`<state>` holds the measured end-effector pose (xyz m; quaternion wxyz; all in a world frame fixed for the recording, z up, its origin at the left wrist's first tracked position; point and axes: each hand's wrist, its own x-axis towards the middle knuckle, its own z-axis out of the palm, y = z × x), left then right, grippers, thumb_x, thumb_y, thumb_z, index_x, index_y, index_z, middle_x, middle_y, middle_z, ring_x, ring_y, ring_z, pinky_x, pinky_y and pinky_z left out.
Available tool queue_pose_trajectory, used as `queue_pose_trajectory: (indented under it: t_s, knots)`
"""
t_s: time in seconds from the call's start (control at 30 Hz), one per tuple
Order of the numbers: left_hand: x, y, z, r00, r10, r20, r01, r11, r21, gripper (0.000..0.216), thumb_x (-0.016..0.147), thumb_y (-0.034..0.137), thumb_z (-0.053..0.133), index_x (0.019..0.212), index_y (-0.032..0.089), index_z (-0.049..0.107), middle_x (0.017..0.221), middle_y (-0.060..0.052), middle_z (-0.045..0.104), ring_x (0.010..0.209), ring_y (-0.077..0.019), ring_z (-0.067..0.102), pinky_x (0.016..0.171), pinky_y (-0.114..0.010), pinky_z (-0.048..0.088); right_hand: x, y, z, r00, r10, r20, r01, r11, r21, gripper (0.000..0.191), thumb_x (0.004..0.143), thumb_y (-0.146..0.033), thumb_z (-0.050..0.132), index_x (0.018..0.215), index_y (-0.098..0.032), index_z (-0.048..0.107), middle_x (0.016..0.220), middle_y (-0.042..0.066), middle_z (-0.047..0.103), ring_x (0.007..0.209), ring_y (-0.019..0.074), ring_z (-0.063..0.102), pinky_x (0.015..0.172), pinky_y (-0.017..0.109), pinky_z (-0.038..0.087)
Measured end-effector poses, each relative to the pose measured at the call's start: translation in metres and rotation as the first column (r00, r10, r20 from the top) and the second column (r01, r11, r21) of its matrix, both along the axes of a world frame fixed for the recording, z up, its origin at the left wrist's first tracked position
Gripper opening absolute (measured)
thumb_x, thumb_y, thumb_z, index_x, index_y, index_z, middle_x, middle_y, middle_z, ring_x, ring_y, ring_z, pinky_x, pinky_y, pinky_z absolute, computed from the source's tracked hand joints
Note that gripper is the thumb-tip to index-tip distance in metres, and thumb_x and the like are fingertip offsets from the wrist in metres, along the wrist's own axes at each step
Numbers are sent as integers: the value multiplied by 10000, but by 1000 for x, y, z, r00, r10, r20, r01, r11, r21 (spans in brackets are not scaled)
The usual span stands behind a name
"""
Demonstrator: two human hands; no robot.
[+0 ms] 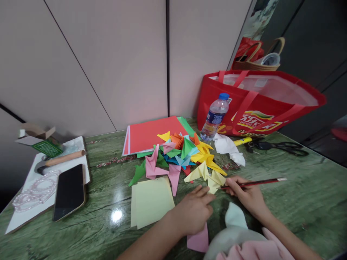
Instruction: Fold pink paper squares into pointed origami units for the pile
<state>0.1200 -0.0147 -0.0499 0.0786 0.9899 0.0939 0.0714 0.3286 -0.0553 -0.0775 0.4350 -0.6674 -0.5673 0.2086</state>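
My right hand [248,196] is closed around a dark red pencil [260,183], which points left. Its left end meets a pale yellow folded paper crane [215,181]. From the other side, the bent fingers of my left hand [196,209] hold the crane's near edge; the exact grip is partly hidden. Behind it lies a heap of folded paper cranes, among them a pink one [153,166], a green one [187,148] and a yellow one [203,156]. Pale yellow square sheets [154,202] lie left of my left hand. A pink paper piece [198,241] shows below that hand.
Red paper sheets [151,133] lie against the wall. A water bottle [214,117] stands before a red bag [271,104]. Crumpled tissue [226,146], a yellow marker [242,141] and scissors [294,147] lie right. Leftward are a phone [69,191] and a small green box [46,146].
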Motion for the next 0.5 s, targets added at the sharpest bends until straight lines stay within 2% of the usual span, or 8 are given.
queue_pose_trajectory:
  t_s: [0.1, 0.2, 0.37, 0.5]
  knots:
    - [0, -1, 2, 1000, 6, 0, -6, 1000, -10, 215, 807, 132, 434, 794, 131, 649, 1170, -95, 545, 1220, -234, 358, 1042, -375, 227, 0, -1, 5, 999, -20, 45, 18, 999, 49, 238, 779, -408, 502, 670, -209, 575, 549, 1, 593, 504, 159, 551, 501, 250, 439]
    - [0, -1, 4, 1000, -1, -2, 1, 1000, -11, 183, 795, 133, 459, 778, 141, 641, 1173, -93, 536, 1206, -242, 372, 1020, -392, 257, 1, 2, 10, 995, 5, 104, -17, 993, 118, 209, 772, -394, 524, 687, -210, 576, 681, 28, 640, 624, 177, 585, 596, 261, 455]
    - [-2, -1, 7, 1000, 26, 9, -26, 1000, -17, 190, 807, 124, 446, 744, 137, 625, 1198, -105, 509, 1140, -233, 442, 987, -393, 305, 1, 11, 7, 991, 132, 35, -133, 991, 24, 243, 839, -385, 436, 730, -206, 558, 655, 10, 595, 594, 156, 549, 550, 245, 433]
    - [-1, -1, 7, 998, 44, 39, -44, 999, -8, 186, 803, 138, 454, 735, 133, 627, 1293, -106, 436, 1237, -250, 338, 994, -379, 306, 1, 11, 2, 988, 117, -102, -120, 993, -18, 236, 850, -393, 422, 773, -204, 540, 683, 7, 592, 627, 157, 555, 576, 248, 447]
